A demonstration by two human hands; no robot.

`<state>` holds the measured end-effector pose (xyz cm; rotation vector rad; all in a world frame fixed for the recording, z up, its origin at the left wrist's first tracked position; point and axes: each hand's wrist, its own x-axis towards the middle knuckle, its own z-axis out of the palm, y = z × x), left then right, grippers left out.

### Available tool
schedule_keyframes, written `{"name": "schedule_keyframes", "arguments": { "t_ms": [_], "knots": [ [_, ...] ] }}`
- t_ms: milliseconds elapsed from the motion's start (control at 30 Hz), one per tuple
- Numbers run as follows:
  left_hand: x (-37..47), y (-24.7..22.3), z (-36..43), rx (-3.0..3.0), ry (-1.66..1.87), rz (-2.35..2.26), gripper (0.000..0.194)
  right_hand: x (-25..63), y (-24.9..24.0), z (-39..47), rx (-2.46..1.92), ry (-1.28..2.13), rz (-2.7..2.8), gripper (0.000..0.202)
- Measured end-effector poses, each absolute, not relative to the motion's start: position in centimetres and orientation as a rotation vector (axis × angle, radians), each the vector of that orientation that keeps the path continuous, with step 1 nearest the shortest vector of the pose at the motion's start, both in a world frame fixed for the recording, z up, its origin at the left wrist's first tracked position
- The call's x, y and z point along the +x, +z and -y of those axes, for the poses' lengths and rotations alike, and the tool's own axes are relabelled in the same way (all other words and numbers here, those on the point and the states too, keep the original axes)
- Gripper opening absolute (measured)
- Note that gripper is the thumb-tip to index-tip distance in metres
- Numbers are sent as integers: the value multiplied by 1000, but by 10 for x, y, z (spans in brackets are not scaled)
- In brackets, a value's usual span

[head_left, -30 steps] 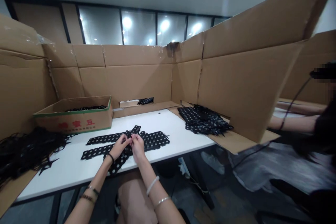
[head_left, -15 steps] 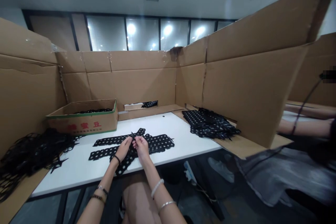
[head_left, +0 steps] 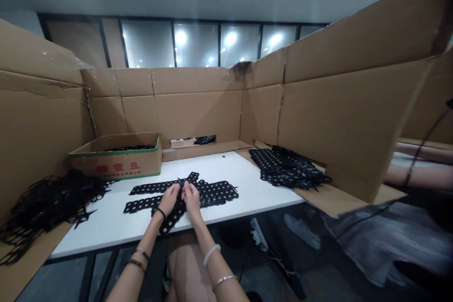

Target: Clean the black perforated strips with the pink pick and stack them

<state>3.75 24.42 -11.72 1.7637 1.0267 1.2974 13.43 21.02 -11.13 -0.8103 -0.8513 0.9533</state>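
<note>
Near the front of the white table point(head_left: 109, 233), several black strips with rows of round holes point(head_left: 219, 193) lie crossed over one another. My left hand point(head_left: 170, 197) is closed in a pinch on a black perforated piece at the crossing. Close beside it, my right hand point(head_left: 191, 199) pinches at the same spot, fingertips together. The fingers cover the exact part being gripped. One strip point(head_left: 171, 222) hangs toward the table's front edge below my hands, and two more stretch out to the left.
A tangled black heap point(head_left: 53, 203) lies at left, before an open cardboard box point(head_left: 123, 165) with black pieces inside. Stacked perforated sheets point(head_left: 286, 167) are at right. Cardboard walls point(head_left: 198, 104) surround the table. Another person's arm point(head_left: 417, 175) shows beyond the right wall.
The whole view has shifted slightly, so everything appears a little further right. My hands stay at the crossing of the strips, with the right fingers slightly closer in.
</note>
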Motion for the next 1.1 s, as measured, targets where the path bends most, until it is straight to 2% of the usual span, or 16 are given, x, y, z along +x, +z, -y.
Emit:
{"name": "schedule_keyframes", "arguments": {
  "t_ms": [200,500,900,1100],
  "knots": [
    [37,-117,-243,1786,1315,-1025,35,131,-107,-201,-967,757,1061,38],
    [37,-113,-243,1775,1344,-1097,34,136,-115,-213,-818,929,1007,35],
    [40,-113,-245,1441,1343,-1121,32,159,-116,-208,-679,1104,569,35],
    [33,-110,-248,1171,1492,-1112,27,236,-111,-190,-748,926,456,23]
  ]
}}
